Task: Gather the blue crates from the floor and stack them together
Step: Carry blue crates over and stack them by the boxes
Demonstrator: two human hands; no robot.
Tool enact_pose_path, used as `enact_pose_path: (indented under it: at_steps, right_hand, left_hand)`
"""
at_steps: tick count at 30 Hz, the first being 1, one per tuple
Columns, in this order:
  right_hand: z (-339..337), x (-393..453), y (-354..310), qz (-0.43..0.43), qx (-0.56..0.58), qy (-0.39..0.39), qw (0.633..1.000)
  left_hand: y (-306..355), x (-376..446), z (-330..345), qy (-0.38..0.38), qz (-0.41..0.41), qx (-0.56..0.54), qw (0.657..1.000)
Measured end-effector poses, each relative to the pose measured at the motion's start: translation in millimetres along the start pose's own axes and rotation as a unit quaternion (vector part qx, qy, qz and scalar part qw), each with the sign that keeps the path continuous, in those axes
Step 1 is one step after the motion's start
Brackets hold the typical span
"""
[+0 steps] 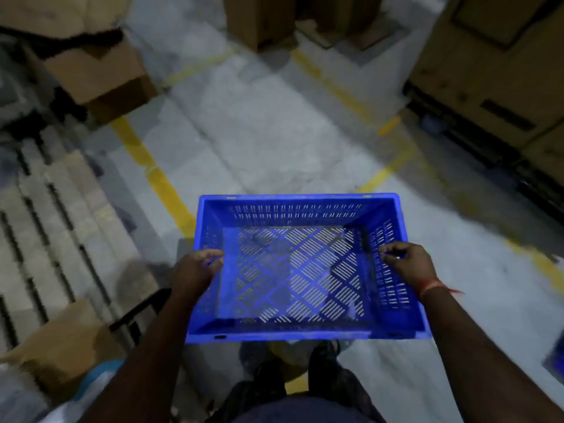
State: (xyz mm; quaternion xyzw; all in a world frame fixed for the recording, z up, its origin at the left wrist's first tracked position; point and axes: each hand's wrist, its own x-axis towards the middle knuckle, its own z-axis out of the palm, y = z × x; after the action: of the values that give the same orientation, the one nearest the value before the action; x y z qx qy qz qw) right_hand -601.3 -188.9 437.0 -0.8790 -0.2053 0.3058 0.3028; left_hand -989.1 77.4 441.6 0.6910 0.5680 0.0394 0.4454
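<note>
An empty blue crate (300,209) with slotted walls and a lattice floor hangs level in front of me, above the grey floor. My left hand (195,270) is shut on its left wall, fingers curled over the rim. My right hand (406,262), with a red thread at the wrist, is shut on the right wall in the same way. A corner of another blue crate (556,360) peeks in at the right edge, low on the floor.
Brown cardboard boxes (100,77) lie at the upper left, and tall cartons (488,62) stand at the upper right. A wooden pallet (58,215) fills the left side. Yellow floor lines (155,172) frame the grey concrete ahead. My feet show below the crate.
</note>
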Motion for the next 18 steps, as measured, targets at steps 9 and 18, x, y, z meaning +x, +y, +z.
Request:
enact_pose_path:
  at_steps: [9,18]
  right_hand:
    - [-178.8,-52.7,101.8,0.058,-0.020,0.157,0.986]
    - [-310.5,-127.2,224.7,0.182,0.024,0.292,0.939]
  left_hand:
    - [180.8,-0.6,126.2,-0.058,0.112,0.050,0.991]
    - [356.9,-20.4,292.0,-0.216,0.240,0.067,0.944]
